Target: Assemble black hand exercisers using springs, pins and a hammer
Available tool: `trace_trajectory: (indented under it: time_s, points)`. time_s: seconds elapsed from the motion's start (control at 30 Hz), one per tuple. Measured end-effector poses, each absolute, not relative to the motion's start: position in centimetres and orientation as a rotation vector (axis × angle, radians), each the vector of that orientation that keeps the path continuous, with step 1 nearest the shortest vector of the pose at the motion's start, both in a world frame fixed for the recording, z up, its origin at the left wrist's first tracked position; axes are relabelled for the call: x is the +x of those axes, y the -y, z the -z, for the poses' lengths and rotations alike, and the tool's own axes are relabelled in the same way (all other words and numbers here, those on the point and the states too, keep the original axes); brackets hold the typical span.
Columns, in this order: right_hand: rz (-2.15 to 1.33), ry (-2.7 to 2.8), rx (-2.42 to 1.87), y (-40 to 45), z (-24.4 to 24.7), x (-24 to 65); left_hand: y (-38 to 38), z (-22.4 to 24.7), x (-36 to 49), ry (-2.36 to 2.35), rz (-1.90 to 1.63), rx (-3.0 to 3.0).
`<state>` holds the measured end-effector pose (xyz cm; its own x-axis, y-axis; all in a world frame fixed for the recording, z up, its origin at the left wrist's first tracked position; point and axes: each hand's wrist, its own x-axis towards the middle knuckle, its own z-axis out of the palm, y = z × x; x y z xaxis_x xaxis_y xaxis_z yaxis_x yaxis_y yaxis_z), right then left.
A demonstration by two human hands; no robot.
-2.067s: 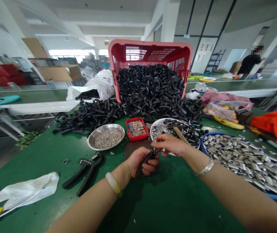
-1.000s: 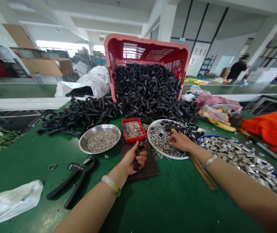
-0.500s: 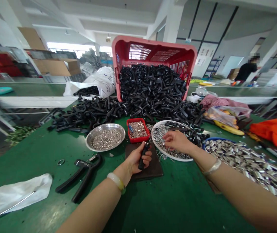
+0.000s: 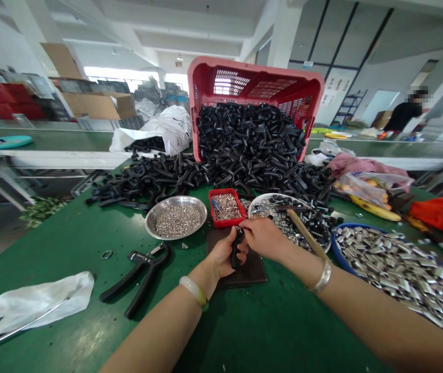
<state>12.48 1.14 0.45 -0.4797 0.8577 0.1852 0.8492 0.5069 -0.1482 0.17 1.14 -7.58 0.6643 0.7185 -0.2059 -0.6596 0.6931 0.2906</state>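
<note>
My left hand grips a curved black rubber handle upright above a dark brown board. My right hand comes in from the right, its fingertips pinched at the top of that handle around a small metal part, mostly hidden. Just behind the hands, a white plate holds metal pieces and black knobs. A wooden handle rises past my right wrist. A small red tray of metal bits stands beyond my left hand.
A steel bowl of small metal parts and black pliers lie left on the green table. A blue basin of metal sleeves is right. Behind, a tipped red crate spills black handles. A person stands far back.
My right hand has moved left from the white plate to the top of the black handle. My left hand still grips the handle. The view has shifted slightly.
</note>
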Motion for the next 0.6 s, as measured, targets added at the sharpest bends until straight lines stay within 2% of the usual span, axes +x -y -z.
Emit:
trace_trajectory:
  time_s: [0.17, 0.33, 0.5, 0.6]
  points:
    - [-0.038, 2.533, -1.361, -1.3, 0.2, 13.5, -1.1, 7.6, 0.1, -0.316, -0.789, 0.221]
    - [0.018, 2.575, -1.477, -2.3, 0.5, 13.8, -0.9, 7.4, 0.3, -0.301, -0.805, 0.236]
    - [-0.01, 2.664, -1.296, -3.3, 0.0, 16.3, -0.7, 7.5, 0.5, -0.357, -0.908, 0.244]
    - [0.182, 2.467, -1.795, -5.0, -0.7, 21.2, -0.6, 7.4, 0.5, -0.377, -0.908, 0.221]
